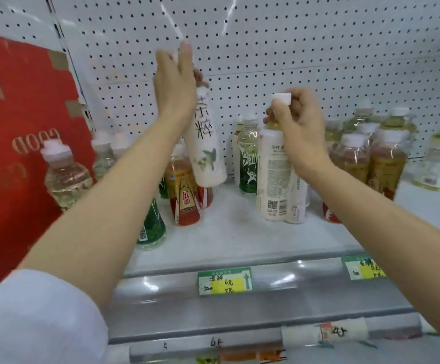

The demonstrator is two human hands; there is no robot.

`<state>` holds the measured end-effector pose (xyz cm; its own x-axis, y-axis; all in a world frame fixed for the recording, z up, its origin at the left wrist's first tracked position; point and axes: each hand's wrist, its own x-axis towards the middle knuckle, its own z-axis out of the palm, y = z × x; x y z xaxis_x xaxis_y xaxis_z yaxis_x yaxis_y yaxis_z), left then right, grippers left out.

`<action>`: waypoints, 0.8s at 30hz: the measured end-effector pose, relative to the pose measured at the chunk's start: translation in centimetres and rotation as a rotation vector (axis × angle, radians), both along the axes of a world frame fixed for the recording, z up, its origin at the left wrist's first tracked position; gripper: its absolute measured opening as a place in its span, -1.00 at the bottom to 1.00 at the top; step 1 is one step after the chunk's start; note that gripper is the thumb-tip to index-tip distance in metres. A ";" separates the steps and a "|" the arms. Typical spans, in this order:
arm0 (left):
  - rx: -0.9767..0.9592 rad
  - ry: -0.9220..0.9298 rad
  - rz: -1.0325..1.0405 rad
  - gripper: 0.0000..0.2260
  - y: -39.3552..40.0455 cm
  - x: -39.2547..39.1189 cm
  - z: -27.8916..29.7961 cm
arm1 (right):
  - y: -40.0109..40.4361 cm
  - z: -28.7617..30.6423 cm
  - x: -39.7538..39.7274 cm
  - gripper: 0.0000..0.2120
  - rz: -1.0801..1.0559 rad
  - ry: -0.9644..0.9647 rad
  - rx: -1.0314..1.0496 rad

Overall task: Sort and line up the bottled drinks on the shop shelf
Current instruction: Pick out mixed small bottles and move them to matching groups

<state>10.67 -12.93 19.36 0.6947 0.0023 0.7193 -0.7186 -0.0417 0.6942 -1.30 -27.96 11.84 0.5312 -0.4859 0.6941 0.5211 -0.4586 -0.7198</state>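
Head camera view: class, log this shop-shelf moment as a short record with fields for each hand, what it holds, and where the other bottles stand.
left hand: holds white tea bottle lifted off the shelf, tilted
right hand: grips neck of white-capped bottle, its base on the shelf
loose bottles: mixed sorts, both sides
left edge: red carton
shelf front: price tag

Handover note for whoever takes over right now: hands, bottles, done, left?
Left hand holds a white-label bottle tilted in the air above the shelf.
Right hand grips the neck of a second white bottle standing mid-shelf.
Done: little; green, orange and clear bottles remain mixed on both sides.
Left: set both white bottles together, then group and line up the others.
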 end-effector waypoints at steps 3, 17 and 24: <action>0.150 0.080 -0.074 -0.78 -3.6 -0.8 -6.4 | 0.2 -1.9 0.9 -0.83 -0.052 0.014 -0.073; 0.557 0.152 -0.227 -0.70 -7.3 1.2 -9.7 | -0.1 -7.3 5.9 -0.70 -0.249 -0.068 -0.253; 1.259 0.067 0.428 -0.55 -0.3 4.2 -3.6 | -0.6 -8.2 6.0 -0.59 -0.259 -0.044 -0.305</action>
<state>14.86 -13.24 15.75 0.8398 -0.4093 0.3566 -0.4545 -0.8894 0.0495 4.75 -28.53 3.59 0.3842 -0.3676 0.8469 0.3874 -0.7684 -0.5093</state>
